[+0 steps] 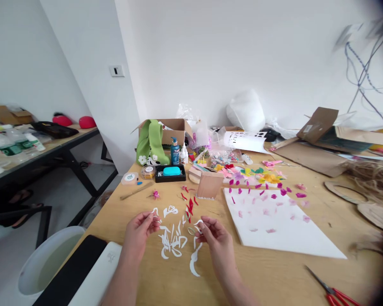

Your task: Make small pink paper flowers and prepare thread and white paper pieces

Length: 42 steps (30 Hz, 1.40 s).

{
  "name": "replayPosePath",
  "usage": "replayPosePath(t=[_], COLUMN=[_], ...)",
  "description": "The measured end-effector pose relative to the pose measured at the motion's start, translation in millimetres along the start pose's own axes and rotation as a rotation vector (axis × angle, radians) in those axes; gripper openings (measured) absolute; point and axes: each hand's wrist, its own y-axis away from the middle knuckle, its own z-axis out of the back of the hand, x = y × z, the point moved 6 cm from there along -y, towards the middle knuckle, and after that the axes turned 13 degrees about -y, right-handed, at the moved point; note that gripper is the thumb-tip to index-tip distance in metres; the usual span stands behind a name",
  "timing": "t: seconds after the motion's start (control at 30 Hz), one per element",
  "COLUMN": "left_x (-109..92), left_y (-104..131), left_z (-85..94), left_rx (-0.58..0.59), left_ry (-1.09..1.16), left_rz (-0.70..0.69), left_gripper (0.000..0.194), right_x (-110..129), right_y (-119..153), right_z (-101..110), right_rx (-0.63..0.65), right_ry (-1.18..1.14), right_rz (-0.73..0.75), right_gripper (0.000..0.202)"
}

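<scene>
My left hand point(143, 225) pinches a small curved white cutout point(155, 211) between thumb and fingertips, above the wooden table. In my right hand point(214, 233) is another curled white cutout point(198, 224), gripped the same way. Between the hands lies a loose pile of thin white cut pieces point(171, 241). One longer wavy white strip point(194, 260) rests below my right fingers. Small red pieces point(190, 207) are scattered just beyond the hands, near an upright pinkish-brown board point(210, 185).
A white sheet point(274, 221) with purple and pink petals lies on the right. Red-handled scissors point(330, 293) are at the lower right. Behind stand a blue pump bottle point(175, 151), a black tray point(161, 177) and a green bag point(151, 144). A white bucket point(32, 272) is at lower left.
</scene>
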Motion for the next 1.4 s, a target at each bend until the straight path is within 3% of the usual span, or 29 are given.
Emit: replayPosePath(t=[0.3, 0.67, 0.87, 1.03, 1.4], left_x=[-4.6, 10.3, -3.6, -3.1, 8.1], left_y=[1.7, 13.9, 12.4, 7.0, 3.3], left_z=[-2.2, -30.0, -20.7, -8.5, -13.5], left_rx=[0.051, 0.359, 0.226, 0.118, 0.101], left_ry=[-0.220, -0.439, -0.351, -0.222, -0.132], left_rz=[-0.037, -0.002, -0.055, -0.037, 0.024], left_gripper=[0.048, 0.037, 0.033, 0.037, 0.034], right_x=[-4.6, -6.8, -9.0, -7.4, -37.7], right_y=[-0.4, 0.3, -2.1, 1.2, 13.7], right_z=[-0.2, -2.9, 0.4, -5.6, -20.4], right_rx=[0.040, 0.070, 0.081, 0.094, 0.209], right_ry=[0.002, 0.074, 0.123, 0.112, 0.143], right_rz=[-0.011, 0.013, 0.048, 0.011, -0.223], right_gripper=[0.043, 0.044, 0.047, 0.051, 0.050])
